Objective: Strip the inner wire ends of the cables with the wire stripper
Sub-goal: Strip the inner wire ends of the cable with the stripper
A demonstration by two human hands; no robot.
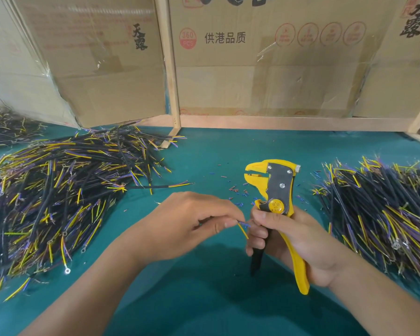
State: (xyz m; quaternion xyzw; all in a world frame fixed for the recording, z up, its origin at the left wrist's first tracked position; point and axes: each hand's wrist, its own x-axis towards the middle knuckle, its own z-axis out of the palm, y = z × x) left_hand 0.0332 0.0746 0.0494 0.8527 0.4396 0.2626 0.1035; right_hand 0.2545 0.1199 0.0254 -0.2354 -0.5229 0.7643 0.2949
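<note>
Two hands at work. Left hand [194,219] pinches thin yellow and blue wire ends [243,227] of one cable. Right hand [294,241] wraps yellow and black wire stripper [275,190], mouth slightly open, empty, up and right of wire tips. Big cable piles [58,190] both sides on green bench [204,299]. Nothing blocks way.

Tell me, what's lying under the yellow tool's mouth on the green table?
Below the wire stripper head, tiny cut bits of insulation lie scattered on the green table. The right hand hides whatever lies beneath the handles.
</note>
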